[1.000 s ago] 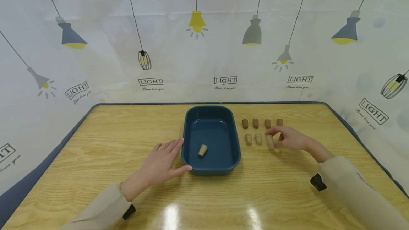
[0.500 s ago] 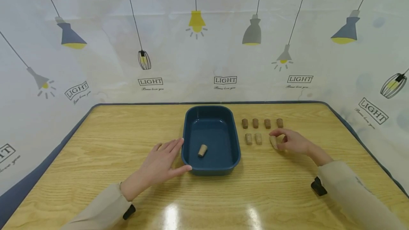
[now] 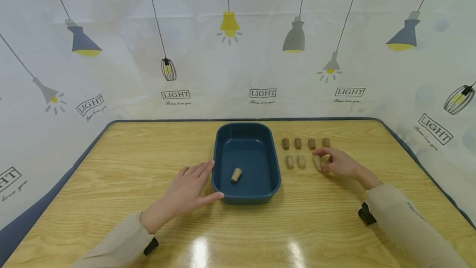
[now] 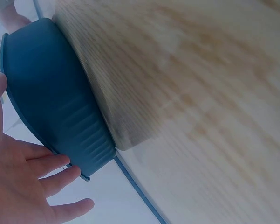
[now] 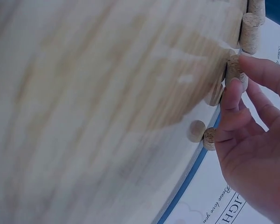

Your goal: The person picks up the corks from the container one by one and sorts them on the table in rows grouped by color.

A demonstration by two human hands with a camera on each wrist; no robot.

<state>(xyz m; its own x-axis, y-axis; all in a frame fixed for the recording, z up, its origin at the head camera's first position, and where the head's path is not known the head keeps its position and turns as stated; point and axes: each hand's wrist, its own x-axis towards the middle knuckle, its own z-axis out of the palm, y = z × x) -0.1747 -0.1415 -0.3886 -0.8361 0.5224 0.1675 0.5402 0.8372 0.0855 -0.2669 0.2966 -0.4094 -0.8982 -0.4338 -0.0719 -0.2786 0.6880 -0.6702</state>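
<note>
My right hand pinches a pale cork between thumb and fingers. That cork stands on the table at the right end of the near row, and in the right wrist view the fingers cover part of it. Left of it stand two more pale corks. Behind them is a row of several darker brown corks. My left hand touches the left rim of a deep blue rectangular basin, its fingers spread and fairly straight. Inside the basin lies one tan cork.
The wood-grain table has a dark blue edge at the back. Behind and beside it hangs a pale sheet printed with lamps. Black straps show under the sleeves.
My right hand first shifts right with the pale cork, tilting it, then comes slightly back left. The left hand and basin stay put.
</note>
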